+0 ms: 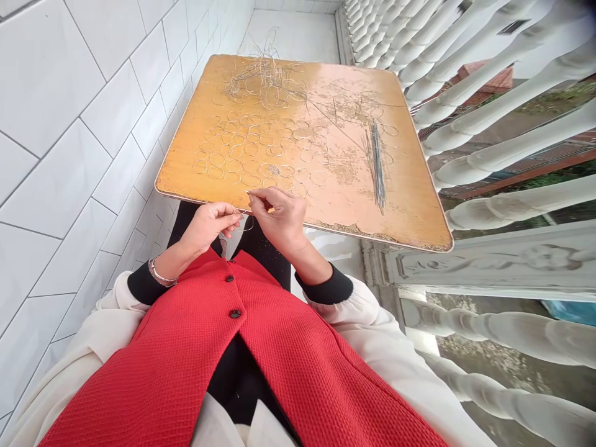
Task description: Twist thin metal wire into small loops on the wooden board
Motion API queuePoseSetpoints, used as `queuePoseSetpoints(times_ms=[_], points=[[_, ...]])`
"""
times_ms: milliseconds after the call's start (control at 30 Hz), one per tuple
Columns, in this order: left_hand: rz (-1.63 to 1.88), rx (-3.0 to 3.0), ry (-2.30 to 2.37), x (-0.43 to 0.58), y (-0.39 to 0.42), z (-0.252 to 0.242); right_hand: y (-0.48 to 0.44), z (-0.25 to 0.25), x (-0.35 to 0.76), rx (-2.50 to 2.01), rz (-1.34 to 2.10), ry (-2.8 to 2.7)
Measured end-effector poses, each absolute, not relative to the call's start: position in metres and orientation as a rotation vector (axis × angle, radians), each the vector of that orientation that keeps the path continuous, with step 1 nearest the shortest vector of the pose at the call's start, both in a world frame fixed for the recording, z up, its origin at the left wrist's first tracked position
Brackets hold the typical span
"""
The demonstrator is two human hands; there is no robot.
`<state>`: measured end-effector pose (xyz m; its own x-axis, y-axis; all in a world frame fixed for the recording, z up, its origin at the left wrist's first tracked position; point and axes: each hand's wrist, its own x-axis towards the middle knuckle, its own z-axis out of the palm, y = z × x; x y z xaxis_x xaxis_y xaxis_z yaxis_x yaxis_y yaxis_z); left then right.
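Worn orange tabletop (184, 167) w/ silvery wire rings (251, 144); L hand (210, 225) + R hand (282, 218) pinch thin curved wire (252, 224), prob. mid-bend; next needs steady pinch.

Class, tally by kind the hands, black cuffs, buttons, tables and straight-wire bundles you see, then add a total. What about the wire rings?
Hands: 2
Black cuffs: 2
Buttons: 2
Table: 1
Straight-wire bundle: 1
Total: 8
Wire rings overlap too much to count, so they are left out.
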<state>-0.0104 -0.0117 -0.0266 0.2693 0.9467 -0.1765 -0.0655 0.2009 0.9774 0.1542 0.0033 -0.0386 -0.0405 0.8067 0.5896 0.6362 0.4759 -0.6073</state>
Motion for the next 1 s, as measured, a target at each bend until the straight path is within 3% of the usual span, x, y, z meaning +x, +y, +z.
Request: queuePoseSetpoints(times_ms=[300, 533, 1000], points=[[0.869, 1.174, 1.013, -0.018, -0.01, -0.027, 0.007, -0.028, 0.164, -1.139, 0.503, -1.862], [0.82, 1.203, 0.984, -0.016, -0.011, -0.029, 0.014, -0.018, 0.171, -1.1, 0.164, -2.232], [0.841, 1.129, 0.991, -0.019, -0.014, -0.027, 0.012, -0.028, 0.169, -1.177, -0.125, -2.154]])
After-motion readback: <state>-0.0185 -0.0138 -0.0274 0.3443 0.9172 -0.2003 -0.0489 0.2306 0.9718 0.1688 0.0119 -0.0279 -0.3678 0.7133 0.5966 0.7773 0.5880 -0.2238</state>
